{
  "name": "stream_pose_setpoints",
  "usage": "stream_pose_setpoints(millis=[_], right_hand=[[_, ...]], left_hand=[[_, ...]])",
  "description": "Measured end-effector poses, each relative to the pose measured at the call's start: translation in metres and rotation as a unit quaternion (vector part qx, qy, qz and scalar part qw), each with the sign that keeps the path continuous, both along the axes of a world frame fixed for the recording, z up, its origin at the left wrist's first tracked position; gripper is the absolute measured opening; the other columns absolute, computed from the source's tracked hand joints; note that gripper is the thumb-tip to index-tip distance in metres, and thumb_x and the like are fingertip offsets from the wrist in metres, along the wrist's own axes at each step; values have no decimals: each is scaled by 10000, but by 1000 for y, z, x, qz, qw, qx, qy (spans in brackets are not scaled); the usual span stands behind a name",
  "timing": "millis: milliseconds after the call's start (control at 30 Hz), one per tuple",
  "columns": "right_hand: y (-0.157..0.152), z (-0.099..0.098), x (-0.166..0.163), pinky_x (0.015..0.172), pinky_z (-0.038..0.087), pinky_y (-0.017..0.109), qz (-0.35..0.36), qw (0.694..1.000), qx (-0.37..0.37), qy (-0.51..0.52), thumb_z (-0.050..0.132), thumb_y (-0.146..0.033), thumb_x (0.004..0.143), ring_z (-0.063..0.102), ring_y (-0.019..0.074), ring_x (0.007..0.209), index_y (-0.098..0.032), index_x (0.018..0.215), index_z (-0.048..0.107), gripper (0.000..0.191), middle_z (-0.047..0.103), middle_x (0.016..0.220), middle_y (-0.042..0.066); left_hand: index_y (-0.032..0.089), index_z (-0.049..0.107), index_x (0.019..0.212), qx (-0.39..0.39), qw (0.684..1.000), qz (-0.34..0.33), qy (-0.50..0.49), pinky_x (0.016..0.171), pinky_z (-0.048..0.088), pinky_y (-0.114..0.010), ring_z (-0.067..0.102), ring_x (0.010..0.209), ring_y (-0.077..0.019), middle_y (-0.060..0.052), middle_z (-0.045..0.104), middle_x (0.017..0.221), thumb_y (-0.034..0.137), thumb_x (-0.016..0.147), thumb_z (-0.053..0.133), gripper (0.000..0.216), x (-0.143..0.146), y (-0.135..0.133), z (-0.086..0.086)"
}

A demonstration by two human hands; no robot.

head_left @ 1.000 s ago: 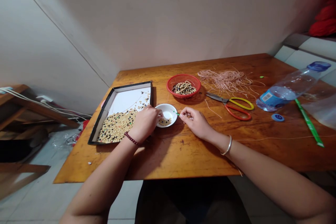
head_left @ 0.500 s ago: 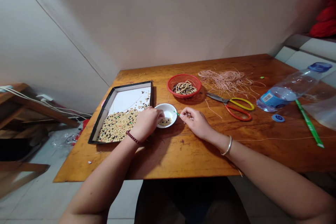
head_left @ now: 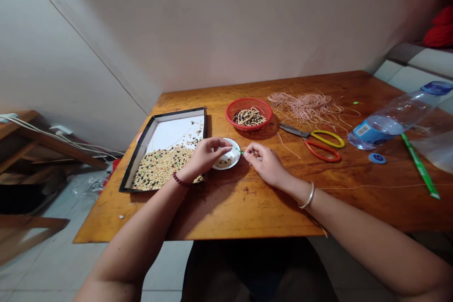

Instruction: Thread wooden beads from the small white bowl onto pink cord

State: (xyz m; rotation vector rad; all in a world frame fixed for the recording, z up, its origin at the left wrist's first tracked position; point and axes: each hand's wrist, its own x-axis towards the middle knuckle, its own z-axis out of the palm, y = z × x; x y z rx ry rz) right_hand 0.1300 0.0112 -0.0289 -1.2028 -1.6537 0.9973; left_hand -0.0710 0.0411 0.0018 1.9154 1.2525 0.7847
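Body log | left hand [head_left: 207, 156]: dark red bead bracelet [head_left: 179, 180] at wrist | right hand [head_left: 265, 165]: plain silver bangle [head_left: 309, 195] at wrist | forearms bare | lower body: dark garment [head_left: 258, 269]

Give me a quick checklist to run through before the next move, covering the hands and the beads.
1. Right hand pinching the green-tipped strand: ok, the fingertips are closed at its end.
2. Left hand holding a bead: cannot tell, its fingers curl over the white dish and hide that.
3. Beads left in the dish: ok, a small heap lies there.
4. Bead supply in the black-rimmed tray: ok, plenty remains.
5. Scissors: ok, they lie apart from both hands, to the right.
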Motion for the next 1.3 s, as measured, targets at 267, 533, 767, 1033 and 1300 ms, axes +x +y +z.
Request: stream_pose_setpoints(millis=[267,533,767,1033,1300], right_hand=[[-1,3,1,541,337,234,-5,1000,-4,-10,527,-284,806,449,109,565,-179,726,539,132,503,616,-29],[-1,4,0,546,339,230,-1,1000,-7,-2,527,-284,804,449,107,569,-176,724,535,134,499,616,-29],[-1,4,0,545,340,228,-2,1000,-4,-9,524,-277,805,452,110,569,-180,724,543,128,509,615,-26],[-1,6,1,544,342,229,-3,1000,-3,-4,523,-275,800,458,111,566,-181,717,538,126,514,613,-24],[-1,4,0,552,342,229,-4,1000,3,-10,525,-271,804,459,112,574,-180,727,545,120,526,621,-23]], left_hand=[[135,704,907,-8,1000,8,-10,648,432,-240,574,721,-138,-61,700,847,479,806,628,366,1,1,-1],[132,667,867,4,1000,10,8,637,422,-241,560,706,-134,-52,676,821,465,814,617,341,0,1,-3],[136,642,867,3,1000,10,6,646,438,-248,570,728,-144,-57,660,826,466,811,615,335,0,2,-4],[132,653,879,3,1000,10,13,662,449,-251,576,742,-147,-70,673,851,461,811,617,339,1,1,-2],[133,681,921,6,1000,4,8,675,455,-253,587,767,-153,-76,689,892,465,820,611,354,2,0,0]])
